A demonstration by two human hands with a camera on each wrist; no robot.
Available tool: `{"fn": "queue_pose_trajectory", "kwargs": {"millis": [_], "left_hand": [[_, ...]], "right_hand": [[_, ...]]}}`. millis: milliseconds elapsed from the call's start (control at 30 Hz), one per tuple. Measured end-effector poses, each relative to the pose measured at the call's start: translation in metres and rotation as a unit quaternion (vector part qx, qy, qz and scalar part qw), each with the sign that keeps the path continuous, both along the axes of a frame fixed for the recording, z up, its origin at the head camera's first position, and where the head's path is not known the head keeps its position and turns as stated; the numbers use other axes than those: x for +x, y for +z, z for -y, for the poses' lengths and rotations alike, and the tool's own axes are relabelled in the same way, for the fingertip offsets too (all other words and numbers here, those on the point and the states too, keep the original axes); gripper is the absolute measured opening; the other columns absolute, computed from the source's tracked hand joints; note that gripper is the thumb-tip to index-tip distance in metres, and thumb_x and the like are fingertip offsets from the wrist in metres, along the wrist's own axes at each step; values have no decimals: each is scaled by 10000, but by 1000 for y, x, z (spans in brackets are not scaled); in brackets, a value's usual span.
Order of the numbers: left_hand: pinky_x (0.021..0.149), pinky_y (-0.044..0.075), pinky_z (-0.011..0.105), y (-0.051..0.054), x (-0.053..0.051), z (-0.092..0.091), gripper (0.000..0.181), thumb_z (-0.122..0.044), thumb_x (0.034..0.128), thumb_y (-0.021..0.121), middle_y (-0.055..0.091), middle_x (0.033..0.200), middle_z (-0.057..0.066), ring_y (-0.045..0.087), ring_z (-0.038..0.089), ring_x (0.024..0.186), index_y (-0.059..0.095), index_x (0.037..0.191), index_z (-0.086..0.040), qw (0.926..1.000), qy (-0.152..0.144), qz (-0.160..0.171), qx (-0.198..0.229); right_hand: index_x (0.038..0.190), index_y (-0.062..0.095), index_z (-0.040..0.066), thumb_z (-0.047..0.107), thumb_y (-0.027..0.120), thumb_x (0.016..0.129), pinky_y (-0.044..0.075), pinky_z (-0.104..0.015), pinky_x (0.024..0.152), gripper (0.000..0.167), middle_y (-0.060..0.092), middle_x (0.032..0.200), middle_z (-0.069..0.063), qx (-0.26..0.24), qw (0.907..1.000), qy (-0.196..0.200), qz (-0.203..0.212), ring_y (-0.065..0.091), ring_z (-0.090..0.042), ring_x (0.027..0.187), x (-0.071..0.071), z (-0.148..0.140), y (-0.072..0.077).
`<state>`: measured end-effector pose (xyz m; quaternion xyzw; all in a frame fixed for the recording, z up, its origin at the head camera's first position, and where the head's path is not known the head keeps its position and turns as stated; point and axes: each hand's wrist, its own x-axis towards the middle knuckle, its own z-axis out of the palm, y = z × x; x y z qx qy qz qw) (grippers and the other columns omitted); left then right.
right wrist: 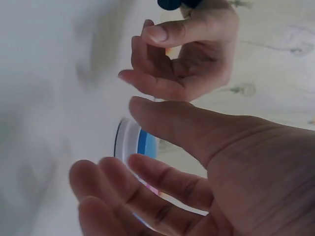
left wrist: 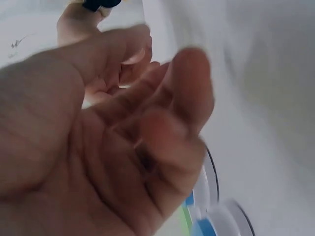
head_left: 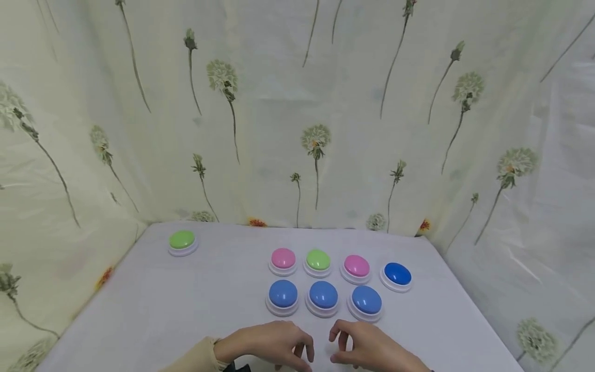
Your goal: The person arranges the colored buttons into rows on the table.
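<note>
My left hand (head_left: 279, 343) hovers over the near part of the white table, its fingers loosely bent and holding nothing. Facing it, my right hand (head_left: 367, 346) also has relaxed, bent fingers with nothing between them. A gap separates the two hands. Just beyond them is a row of light blue push buttons on white bases: a left one (head_left: 283, 294), a middle one (head_left: 323, 295) and a right one (head_left: 366, 300). Neither hand touches a button. In the right wrist view, a blue button (right wrist: 143, 142) shows behind the fingers.
Behind the blue row stand a pink button (head_left: 283, 258), a green button (head_left: 318, 260), another pink button (head_left: 357, 266) and a darker blue button (head_left: 397, 274). A lone green button (head_left: 182, 239) sits at the far left. Flower-printed cloth (head_left: 269, 103) surrounds the table (head_left: 209, 294).
</note>
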<state>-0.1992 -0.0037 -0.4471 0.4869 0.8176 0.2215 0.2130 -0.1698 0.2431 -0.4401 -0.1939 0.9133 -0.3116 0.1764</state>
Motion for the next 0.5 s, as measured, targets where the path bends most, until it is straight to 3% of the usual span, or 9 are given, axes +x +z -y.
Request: {"fn": "queue_pose_trajectory", "kwargs": {"millis": [133, 267, 433, 500], "left_hand": [[473, 478, 161, 0, 0, 21, 164, -274, 932, 625, 582, 702, -172, 522, -56, 442, 683, 1043, -168, 9994, -154, 319, -15], [432, 484, 189, 0, -2, 44, 187, -275, 947, 600, 595, 739, -162, 526, -44, 456, 673, 1079, -164, 9960, -88, 890, -18], [377, 467, 241, 3, -7, 83, 229, -291, 926, 628, 614, 773, -150, 541, 9, 443, 660, 1089, -133, 9830, 215, 1821, 117], [359, 461, 280, 5, -9, 100, 233, -298, 913, 645, 623, 783, -132, 545, 34, 437, 661, 1070, -127, 9783, 431, 2020, 155]], "right_hand": [[1084, 635, 179, 338, 774, 803, 519, -195, 646, 352, 641, 800, 126, -180, 9994, 213, -211, 587, -77, 678, -2, 14, 1], [1133, 622, 163, 338, 760, 818, 499, -174, 621, 386, 623, 797, 145, -346, 9975, 458, -409, 567, -50, 657, -6, 31, 0], [1162, 610, 187, 358, 745, 829, 497, -171, 612, 398, 616, 814, 153, -511, 9955, 662, -457, 564, -38, 626, -11, 62, 0], [1169, 604, 199, 374, 743, 828, 497, -168, 604, 408, 631, 837, 140, -585, 9934, 797, -574, 560, -19, 608, -14, 75, -3]]}}
